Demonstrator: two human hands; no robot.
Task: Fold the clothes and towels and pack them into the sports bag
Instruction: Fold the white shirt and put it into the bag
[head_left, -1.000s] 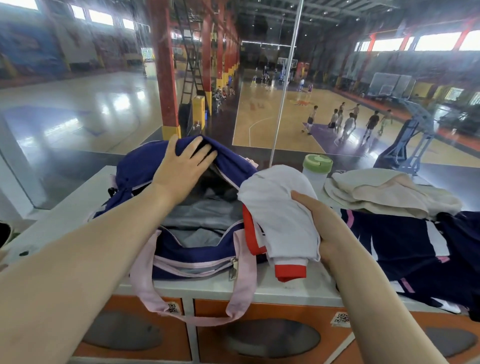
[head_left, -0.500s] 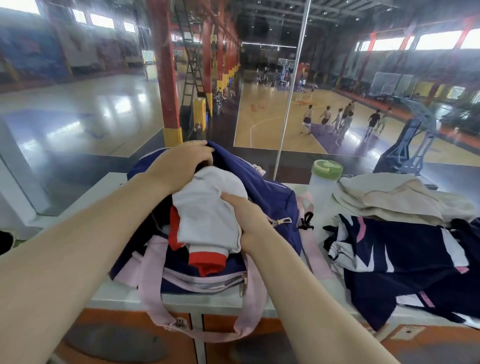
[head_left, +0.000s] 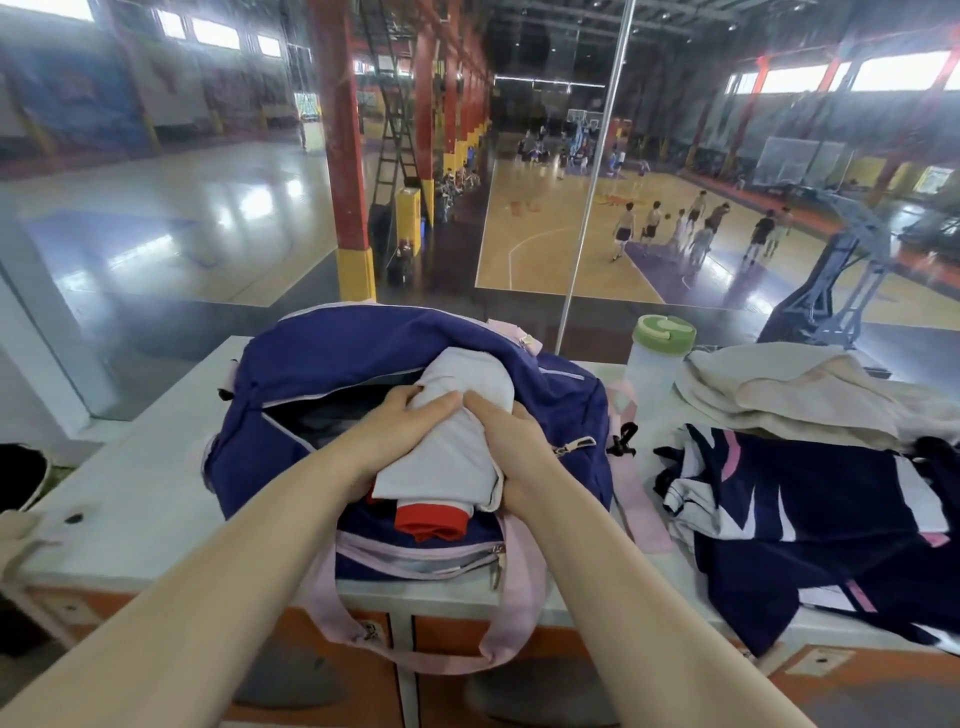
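A navy sports bag (head_left: 363, 353) with pink straps stands open on the white counter (head_left: 145, 483). A folded white garment with red trim (head_left: 447, 457) lies in the bag's mouth. My left hand (head_left: 395, 431) grips the garment's left side and my right hand (head_left: 506, 441) grips its right side, thumbs nearly meeting on top. To the right, a navy garment with white and pink stripes (head_left: 810, 514) lies unfolded, and a beige towel (head_left: 789, 395) sits crumpled behind it.
A clear bottle with a green lid (head_left: 660, 348) stands between the bag and the towel. A glass wall with a metal post (head_left: 592, 187) rises right behind the counter, overlooking a sports hall. Orange locker doors (head_left: 322, 670) sit below the counter edge.
My left hand left the bag's flap and took the garment's left side. Both hands moved the folded garment from beside the bag into its opening.
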